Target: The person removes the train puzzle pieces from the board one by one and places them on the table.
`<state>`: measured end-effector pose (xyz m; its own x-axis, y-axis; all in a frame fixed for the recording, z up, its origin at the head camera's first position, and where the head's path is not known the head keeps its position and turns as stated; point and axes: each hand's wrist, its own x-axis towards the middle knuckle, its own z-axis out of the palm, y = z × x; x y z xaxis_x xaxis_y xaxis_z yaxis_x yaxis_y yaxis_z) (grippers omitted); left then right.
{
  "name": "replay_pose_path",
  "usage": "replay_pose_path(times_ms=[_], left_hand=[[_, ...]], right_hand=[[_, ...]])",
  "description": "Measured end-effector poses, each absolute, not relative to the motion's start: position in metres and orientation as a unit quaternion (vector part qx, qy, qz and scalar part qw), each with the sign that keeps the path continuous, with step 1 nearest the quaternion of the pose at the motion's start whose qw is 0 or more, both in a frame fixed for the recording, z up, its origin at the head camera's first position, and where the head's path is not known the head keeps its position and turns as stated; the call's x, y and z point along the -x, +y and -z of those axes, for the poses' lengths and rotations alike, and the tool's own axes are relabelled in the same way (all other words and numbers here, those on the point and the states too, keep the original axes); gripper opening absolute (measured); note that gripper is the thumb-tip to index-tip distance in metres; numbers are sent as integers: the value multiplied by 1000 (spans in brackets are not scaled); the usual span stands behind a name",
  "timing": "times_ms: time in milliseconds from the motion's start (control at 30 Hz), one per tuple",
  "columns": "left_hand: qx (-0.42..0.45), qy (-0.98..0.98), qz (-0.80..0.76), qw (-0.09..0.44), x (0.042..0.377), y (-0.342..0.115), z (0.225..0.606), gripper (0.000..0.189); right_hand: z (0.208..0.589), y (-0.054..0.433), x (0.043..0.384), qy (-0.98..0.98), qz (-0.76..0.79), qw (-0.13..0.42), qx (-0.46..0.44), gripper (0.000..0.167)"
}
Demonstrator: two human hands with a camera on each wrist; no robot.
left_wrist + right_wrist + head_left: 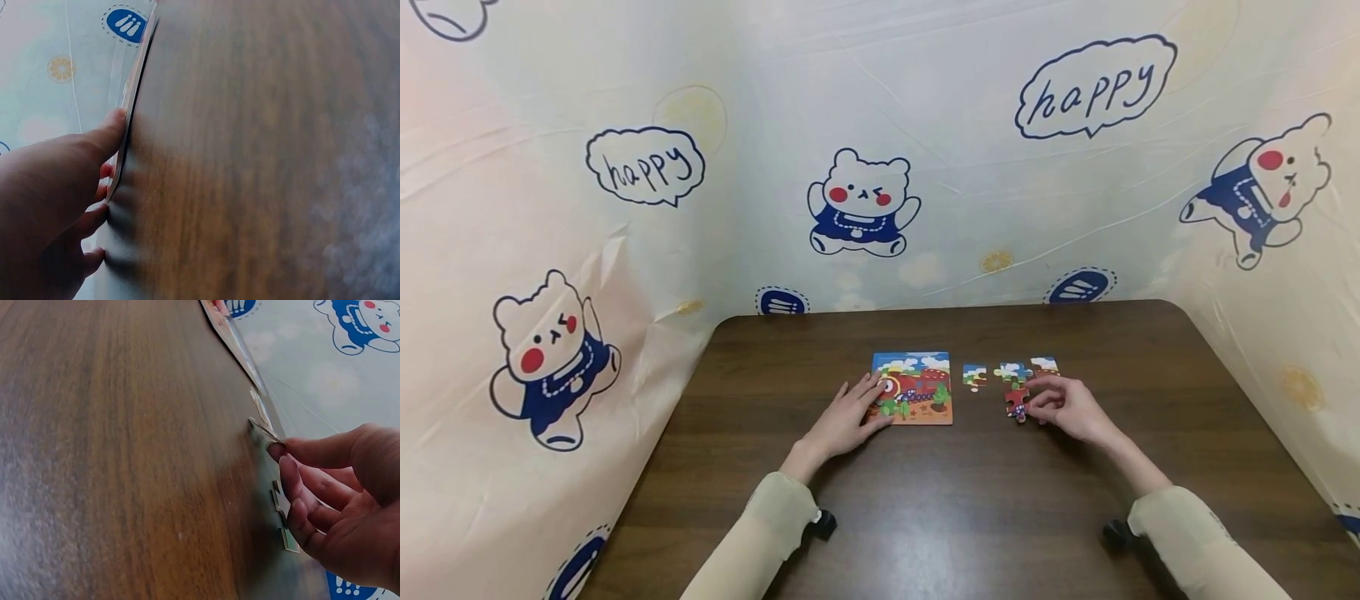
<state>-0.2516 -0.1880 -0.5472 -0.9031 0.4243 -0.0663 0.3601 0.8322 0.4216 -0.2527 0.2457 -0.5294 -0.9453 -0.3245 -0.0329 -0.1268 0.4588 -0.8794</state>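
Note:
My left hand (pixel 842 418) rests with spread fingers on the left side of a colourful picture puzzle board (pixel 936 414) showing a red train under a blue sky. Seen from the left wrist, the thumb of the left hand (pixel 59 181) lies at the near edge of the board (pixel 132 87). My right hand (pixel 1077 410) pinches a red jigsaw piece (pixel 1016 397) between thumb and fingers. In the right wrist view this piece (pixel 262 429) is tilted, one edge raised over the table. Sky-coloured jigsaw pieces (pixel 1011 372) lie just behind it.
A small jigsaw piece (pixel 974 375) lies between the board and the right hand, and another piece (pixel 1044 364) lies behind that hand, partly covered. The brown wooden table (pixel 925 508) ends at a printed cloth backdrop (pixel 722 242) at the back and sides.

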Motion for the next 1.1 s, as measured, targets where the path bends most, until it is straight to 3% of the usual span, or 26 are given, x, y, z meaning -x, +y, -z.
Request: replay_pose_path(times_ms=[1100], left_hand=[[-207, 952, -209, 79, 251, -188, 547, 76]], right_hand=[[536, 237, 257, 916, 369, 37, 150, 30]])
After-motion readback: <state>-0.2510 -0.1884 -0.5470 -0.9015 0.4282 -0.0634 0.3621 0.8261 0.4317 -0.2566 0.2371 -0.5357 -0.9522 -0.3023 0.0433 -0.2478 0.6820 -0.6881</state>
